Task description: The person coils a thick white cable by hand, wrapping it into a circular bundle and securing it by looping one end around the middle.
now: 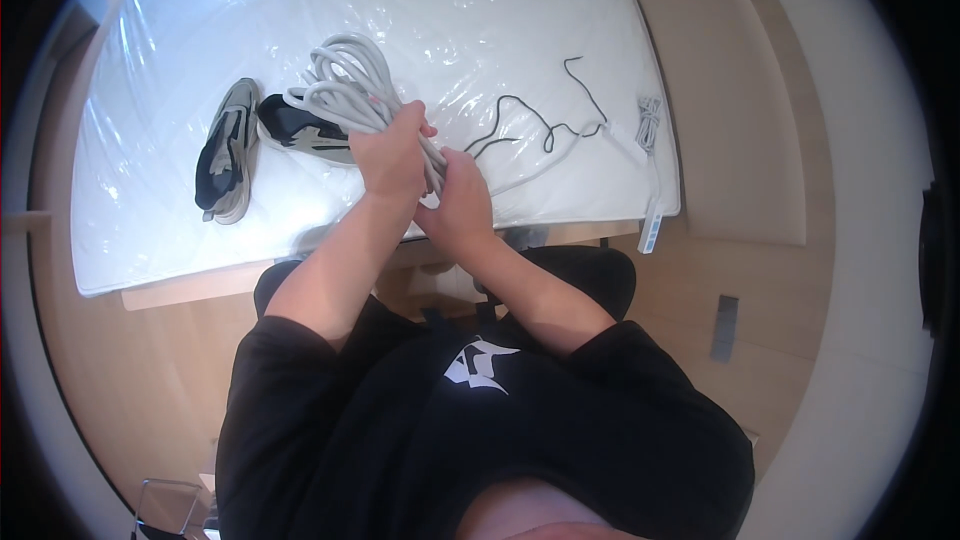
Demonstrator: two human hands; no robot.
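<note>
A looped bundle of thick light-grey cable [360, 67] is gripped in my left hand [391, 154], its loops fanning out beyond the fist. Just right of it, my right hand [463, 199] closes around the lower part of the same bundle. From near my right hand, a pale cable [536, 174] runs across the mattress towards a white block [621, 136], whose kind is hard to tell. A thin dark cord [551, 136] lies in loose curves to the right of my hands. The fingers partly hide the bundle's lower end.
A plastic-wrapped mattress [480, 22] spreads before me. On it rest a grey-and-black sneaker [231, 150] and another sneaker [304, 131], partly behind the cable. At right are a tied cable bundle [649, 124] and a power strip [651, 232] overhanging the mattress edge.
</note>
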